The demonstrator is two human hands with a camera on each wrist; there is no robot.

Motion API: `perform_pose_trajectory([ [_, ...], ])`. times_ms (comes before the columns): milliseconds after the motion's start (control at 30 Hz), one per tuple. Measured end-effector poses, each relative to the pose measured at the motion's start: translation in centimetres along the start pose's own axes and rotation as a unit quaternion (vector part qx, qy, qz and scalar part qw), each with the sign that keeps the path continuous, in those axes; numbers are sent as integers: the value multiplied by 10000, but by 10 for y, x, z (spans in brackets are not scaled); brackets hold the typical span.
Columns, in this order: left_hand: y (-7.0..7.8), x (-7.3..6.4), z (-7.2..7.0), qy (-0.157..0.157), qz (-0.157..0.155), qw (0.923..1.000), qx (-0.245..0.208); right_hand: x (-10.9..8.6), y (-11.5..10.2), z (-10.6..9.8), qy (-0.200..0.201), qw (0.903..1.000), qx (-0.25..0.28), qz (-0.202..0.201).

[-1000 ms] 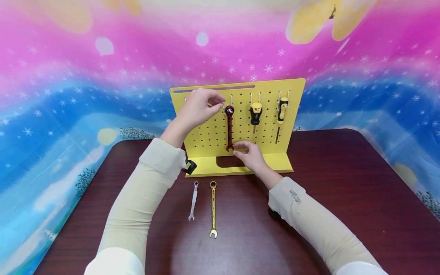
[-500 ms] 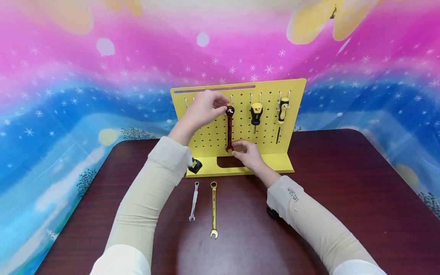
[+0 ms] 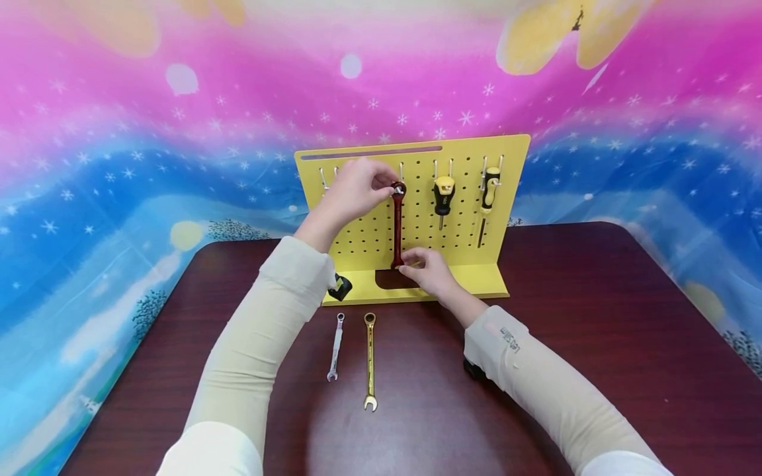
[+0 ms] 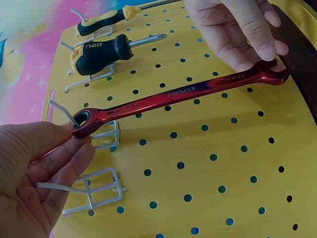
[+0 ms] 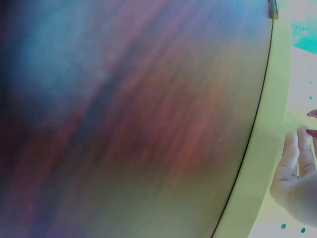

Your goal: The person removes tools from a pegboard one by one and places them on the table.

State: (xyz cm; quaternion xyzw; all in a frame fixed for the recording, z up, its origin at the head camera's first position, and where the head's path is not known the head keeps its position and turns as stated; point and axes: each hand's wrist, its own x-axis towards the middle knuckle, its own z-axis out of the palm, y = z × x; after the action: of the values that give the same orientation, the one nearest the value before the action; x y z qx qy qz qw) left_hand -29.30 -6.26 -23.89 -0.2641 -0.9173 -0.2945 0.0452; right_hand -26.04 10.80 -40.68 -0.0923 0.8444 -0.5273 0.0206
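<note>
A red combination wrench (image 4: pixel 173 96) hangs upright in front of the yellow pegboard (image 3: pixel 363 228), its ring end around a white hook (image 4: pixel 62 111). My left hand (image 3: pixel 357 188) pinches that ring end between thumb and fingers. At the bottom, my right hand (image 3: pixel 431 271) holds the open end, thumb in front and other fingers partly behind it. In the right wrist view the wrench's tips show at the right edge, close to my right fingertips (image 5: pixel 302 133). On the table lie a small silver wrench (image 3: pixel 336 347) and a longer gold wrench (image 3: pixel 370 360).
A stubby black-and-yellow screwdriver (image 3: pixel 443 195) and a longer screwdriver (image 3: pixel 488 205) hang to the right on the pegboard. Another white hook (image 4: pixel 94 191) is on the board to the left of the red wrench. The dark wooden table (image 3: pixel 595 330) extends around the pegboard's base.
My left hand has moved right, onto the wrench's ring end. My right hand has moved slightly left to the open end, and the wrench's lower end has shifted a little downward.
</note>
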Motion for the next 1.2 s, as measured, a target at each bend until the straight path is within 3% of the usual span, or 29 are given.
perform_pose_trajectory([
  [533,4,0,4,73,-178,9995,246,-12,-4,-3,-52,9979,-294,-579],
  [933,4,0,5,188,-71,9995,227,-22,-9,-7,-93,9970,-413,-646],
  [1200,8,-3,4,82,-56,9998,175,-32,-12,-9,-266,9956,-426,-787],
])
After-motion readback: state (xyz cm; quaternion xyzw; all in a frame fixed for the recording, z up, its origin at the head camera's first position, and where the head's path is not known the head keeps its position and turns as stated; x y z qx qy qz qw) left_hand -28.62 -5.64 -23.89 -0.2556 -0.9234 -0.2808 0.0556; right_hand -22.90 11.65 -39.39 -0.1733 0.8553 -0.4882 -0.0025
